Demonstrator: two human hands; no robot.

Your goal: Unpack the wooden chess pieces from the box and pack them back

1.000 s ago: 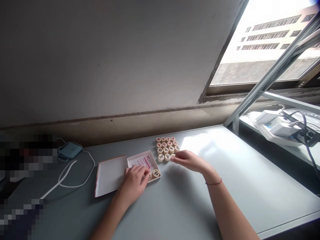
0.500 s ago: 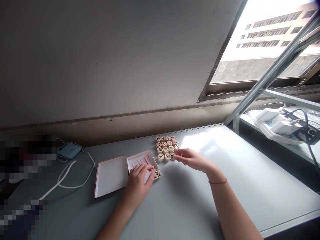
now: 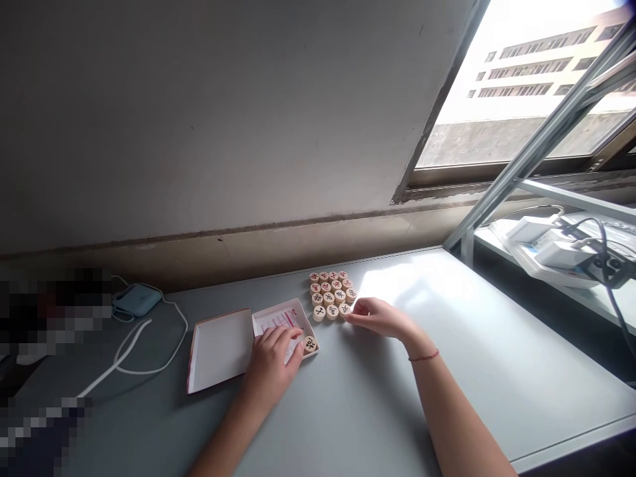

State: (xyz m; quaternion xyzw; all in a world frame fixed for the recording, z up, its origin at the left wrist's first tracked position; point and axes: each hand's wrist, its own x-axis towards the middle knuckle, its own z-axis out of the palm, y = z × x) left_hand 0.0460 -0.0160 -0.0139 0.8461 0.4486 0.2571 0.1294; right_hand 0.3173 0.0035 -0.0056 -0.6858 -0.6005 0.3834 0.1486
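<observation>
Round wooden Chinese chess pieces [image 3: 328, 298] stand in close stacks and rows, red characters behind and black ones in front. At the front right corner of this group, my right hand [image 3: 380, 318] has thumb and fingers closed at the side of a black-marked chess piece [image 3: 344, 309]. My left hand [image 3: 274, 354] lies over the shallow white box [image 3: 304, 309], fingers slightly spread and thumb apart. Beside its thumb, one more black-marked chess piece [image 3: 310, 344] sits in the box corner. Part of the box's inside is hidden under my left hand.
The box's lid [image 3: 222, 351] lies open to the left. Further left are a blue device [image 3: 136, 300] and a looped white cable [image 3: 158, 371]. A wall runs behind the grey table [image 3: 377, 411]. At right, a metal frame and shelf hold plugs [image 3: 556, 250].
The black-marked piece at the front right corner has shifted slightly to the right, with my right hand at it. My left hand stays over the box.
</observation>
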